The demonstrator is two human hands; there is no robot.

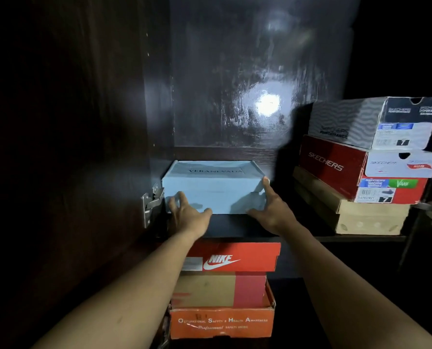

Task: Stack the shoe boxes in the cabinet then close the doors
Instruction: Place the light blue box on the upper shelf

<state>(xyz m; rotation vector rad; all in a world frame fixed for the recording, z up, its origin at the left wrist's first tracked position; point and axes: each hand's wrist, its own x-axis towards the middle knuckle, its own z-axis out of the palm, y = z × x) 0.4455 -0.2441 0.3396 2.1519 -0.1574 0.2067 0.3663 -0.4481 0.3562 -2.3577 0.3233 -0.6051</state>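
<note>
Left hand [188, 215], right hand [269, 212]: fingers spread, pressing near corners of pale blue box [213, 190], left side of upper shelf [235, 229]. Cardboard: likely light, stiff, crushable. Hold by side walls, not lid.

Left hand [187, 217] and right hand [269, 212] are bare, forearms too

The left forearm [134, 280] and the right forearm [348, 273], both bare, reach forward from the lower corners of the view and converge towards the middle. The left hand [188, 215] is back-up, its fingers spread and only slightly bent, its thumb stretched towards the right. The right hand [269, 212] mirrors it, forefinger straight and pointing up; its other fingers seem hidden in the dim light. The hands are level and apart.
</note>
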